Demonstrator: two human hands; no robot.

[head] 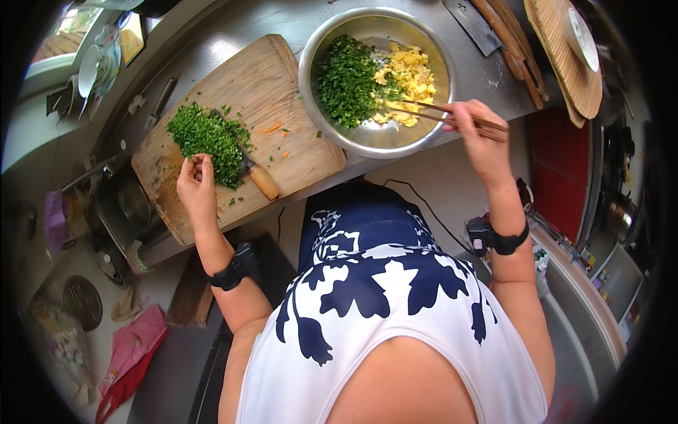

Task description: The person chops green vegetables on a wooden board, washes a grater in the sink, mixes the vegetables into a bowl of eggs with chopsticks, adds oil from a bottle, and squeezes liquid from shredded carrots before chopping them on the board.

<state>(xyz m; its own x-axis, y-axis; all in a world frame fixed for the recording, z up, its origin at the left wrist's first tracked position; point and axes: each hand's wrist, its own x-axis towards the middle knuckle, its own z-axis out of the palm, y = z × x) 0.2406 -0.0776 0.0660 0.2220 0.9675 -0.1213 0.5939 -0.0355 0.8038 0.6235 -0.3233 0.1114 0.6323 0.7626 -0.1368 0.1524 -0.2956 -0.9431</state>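
Observation:
My right hand (479,140) grips a pair of wooden chopsticks (431,111). Their tips are in the scrambled egg (410,74) on the right side of a stainless steel bowl (308,108). Chopped greens (347,82) fill the bowl's left side, heaped against the egg. My left hand (197,183) is at the near edge of a second pile of chopped greens (209,140), its fingers curled together; whether they pinch anything is hidden. This pile lies on a wooden cutting board (312,153). A knife with a wooden handle (263,181) lies partly under the pile.
A cleaver (474,26), wooden rolling pins (503,37) and woven trays (556,58) bearing a white bowl (582,40) are at the back right. A sink (132,201) adjoins the board's left. Orange scraps (269,129) dot the board. A black cable (424,206) hangs below the counter.

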